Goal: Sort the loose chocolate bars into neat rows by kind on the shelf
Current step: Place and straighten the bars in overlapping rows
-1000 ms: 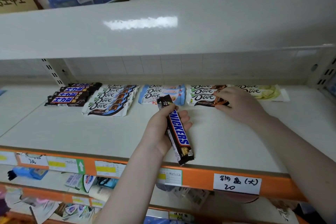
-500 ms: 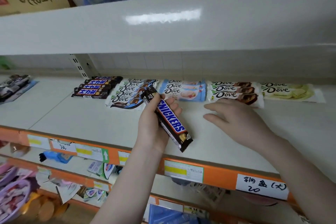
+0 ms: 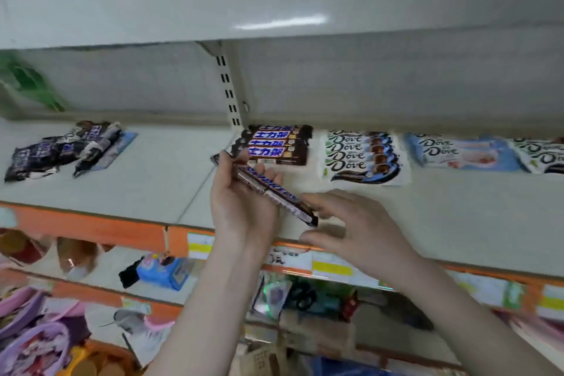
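My left hand (image 3: 241,204) holds a brown Snickers bar (image 3: 268,189) slanted above the shelf's front edge. My right hand (image 3: 351,229) has its fingers apart at the bar's lower end; whether they touch it is unclear. Behind lies a neat row of Snickers bars (image 3: 274,145), then a row of dark Dove bars (image 3: 360,156), a row of light-blue Dove bars (image 3: 460,152) and more Dove bars (image 3: 540,156) at the right edge. A loose heap of mixed bars (image 3: 64,149) lies far left on the white shelf (image 3: 152,192).
The shelf above (image 3: 274,3) overhangs the rows. A slotted upright (image 3: 227,88) stands behind the Snickers row. An orange front rail (image 3: 91,226) with price tags runs below. Lower shelves hold mixed small goods (image 3: 164,272).
The view has swung left, showing the loose heap. My right hand has left the Dove rows and come to the lower end of the Snickers bar, which my left hand still holds.
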Demonstrator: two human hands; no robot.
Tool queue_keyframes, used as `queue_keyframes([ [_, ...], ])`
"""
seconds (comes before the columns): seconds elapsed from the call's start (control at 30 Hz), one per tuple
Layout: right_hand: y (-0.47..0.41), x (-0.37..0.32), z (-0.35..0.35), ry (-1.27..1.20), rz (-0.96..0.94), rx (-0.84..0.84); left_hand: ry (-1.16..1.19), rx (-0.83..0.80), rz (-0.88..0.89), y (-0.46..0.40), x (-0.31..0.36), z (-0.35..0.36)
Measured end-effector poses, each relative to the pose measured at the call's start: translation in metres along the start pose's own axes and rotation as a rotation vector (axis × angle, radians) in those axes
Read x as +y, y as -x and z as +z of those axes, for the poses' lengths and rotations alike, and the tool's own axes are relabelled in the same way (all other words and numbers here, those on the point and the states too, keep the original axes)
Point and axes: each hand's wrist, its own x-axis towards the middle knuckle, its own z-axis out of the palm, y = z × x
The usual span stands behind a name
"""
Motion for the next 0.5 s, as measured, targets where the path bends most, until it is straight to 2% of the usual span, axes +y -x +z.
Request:
queue_keyframes([
  [0.13, -0.036, -0.05, 0.043, -0.058, 0.063, 0.061, 0.018, 0.006, -0.051, -0.013, 0.065, -0.029],
  [0.23, -0.053, -0.069, 0.054, -0.41, 0.217, 0.145, -0.082, -0.025, -0.052, -0.023, 0.098, -0.043],
  [0.3, -0.061, -0.074, 0.056, -0.674, 0.297, 0.193, -0.234, -0.049, -0.018, -0.029, 0.113, -0.054],
  [0.37, -0.066, -0.073, 0.057, -0.82, 0.335, 0.239, -0.409, -0.052, -0.013, -0.034, 0.124, -0.064],
  [0.43, -0.07, -0.07, 0.059, -0.773, 0.352, 0.28, -0.484, -0.018, -0.044, -0.037, 0.131, -0.07],
  [0.5, -0.072, -0.063, 0.064, -0.602, 0.331, 0.304, -0.523, 0.006, -0.084, -0.04, 0.132, -0.073],
])
